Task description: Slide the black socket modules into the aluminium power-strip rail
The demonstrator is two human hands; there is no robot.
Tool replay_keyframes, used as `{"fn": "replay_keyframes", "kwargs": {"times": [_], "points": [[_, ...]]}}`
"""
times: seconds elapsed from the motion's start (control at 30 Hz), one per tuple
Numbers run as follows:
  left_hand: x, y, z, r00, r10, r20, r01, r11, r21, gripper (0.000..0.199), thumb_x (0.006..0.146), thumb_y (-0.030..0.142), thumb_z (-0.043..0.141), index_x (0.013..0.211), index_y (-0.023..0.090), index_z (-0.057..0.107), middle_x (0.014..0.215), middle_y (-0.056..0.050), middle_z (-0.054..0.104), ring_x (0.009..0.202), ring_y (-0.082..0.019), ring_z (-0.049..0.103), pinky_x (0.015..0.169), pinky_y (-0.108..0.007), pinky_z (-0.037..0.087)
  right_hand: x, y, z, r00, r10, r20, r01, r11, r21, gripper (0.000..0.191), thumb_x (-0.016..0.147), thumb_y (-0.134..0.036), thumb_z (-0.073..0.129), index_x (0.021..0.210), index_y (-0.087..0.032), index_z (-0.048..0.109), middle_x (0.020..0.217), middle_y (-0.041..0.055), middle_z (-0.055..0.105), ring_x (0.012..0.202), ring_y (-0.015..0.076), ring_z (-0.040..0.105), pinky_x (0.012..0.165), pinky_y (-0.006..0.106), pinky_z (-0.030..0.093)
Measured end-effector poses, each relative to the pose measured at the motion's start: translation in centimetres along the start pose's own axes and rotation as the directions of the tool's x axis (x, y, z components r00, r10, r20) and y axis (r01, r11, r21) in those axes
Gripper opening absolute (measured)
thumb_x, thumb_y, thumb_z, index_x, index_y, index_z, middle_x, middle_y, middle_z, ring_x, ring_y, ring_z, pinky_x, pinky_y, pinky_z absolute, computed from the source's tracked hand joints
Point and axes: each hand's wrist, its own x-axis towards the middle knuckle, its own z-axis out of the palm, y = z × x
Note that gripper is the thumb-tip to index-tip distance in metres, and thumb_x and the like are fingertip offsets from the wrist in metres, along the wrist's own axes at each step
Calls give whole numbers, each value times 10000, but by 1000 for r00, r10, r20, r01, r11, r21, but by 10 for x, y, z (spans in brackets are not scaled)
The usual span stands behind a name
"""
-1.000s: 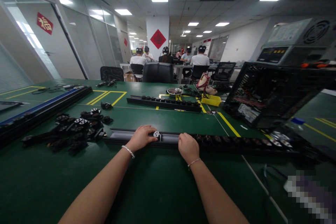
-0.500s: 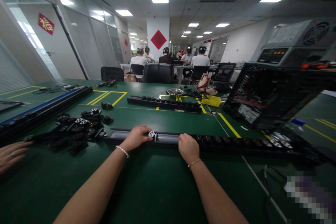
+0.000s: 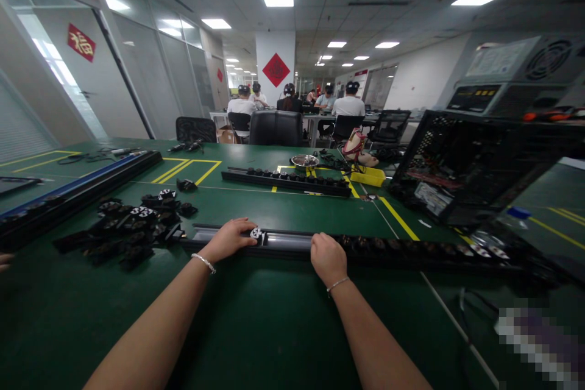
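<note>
A long black channel rail (image 3: 283,250) with a grey inner floor lies across the green table in front of me. In its bare stretch sits a small black part with a white-patterned top (image 3: 256,234), pinched between the thumb and fingers of my left hand (image 3: 231,239). My right hand (image 3: 329,257) is closed over the rail farther right; its fingertips are hidden. Beyond that hand, a row of dark parts (image 3: 402,248) fills the rail. Left of the rail's end lies a heap of similar black parts (image 3: 137,225), some with white patterned faces.
Another loaded rail (image 3: 287,181) lies farther back, near a metal bowl (image 3: 304,161) and a yellow tray (image 3: 368,177). A blue-and-black rail (image 3: 82,186) runs along the left. An open computer case (image 3: 475,170) stands at right. A co-worker's fingertips (image 3: 4,261) show at the left edge.
My left hand has moved slightly left along the rail with the small part. My right hand has stayed in place. The co-worker's hand at the left has drawn almost out of view.
</note>
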Motion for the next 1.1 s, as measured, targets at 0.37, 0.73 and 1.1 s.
{"fn": "replay_keyframes", "kwargs": {"times": [0.37, 0.73, 1.1], "points": [[-8, -10, -11, 999, -52, 11, 52, 999, 11, 437, 686, 393, 585, 1078, 203, 620, 1186, -30, 606, 1249, -219, 394, 1058, -341, 269, 0, 0, 0, 1000, -2, 24, 2, 1000, -27, 199, 820, -120, 401, 696, -190, 540, 728, 9, 573, 705, 117, 493, 651, 235, 281], [-12, -26, -15, 994, -111, 22, 112, 994, -7, 524, 672, 450, 574, 1122, 182, 598, 1250, -62, 559, 1265, -218, 374, 1068, -325, 251, 0, 0, -1, 1000, 9, 24, -9, 1000, -3, 210, 819, -107, 396, 695, -186, 546, 718, 4, 566, 690, 110, 482, 649, 231, 281], [-18, -40, -23, 992, -123, 15, 123, 992, 3, 519, 667, 463, 558, 1116, 207, 603, 1246, -41, 564, 1271, -218, 368, 1069, -329, 252, 0, -1, 0, 999, 16, 36, -15, 1000, -24, 203, 821, -120, 407, 694, -189, 549, 725, 6, 572, 694, 108, 487, 639, 231, 280]]}}
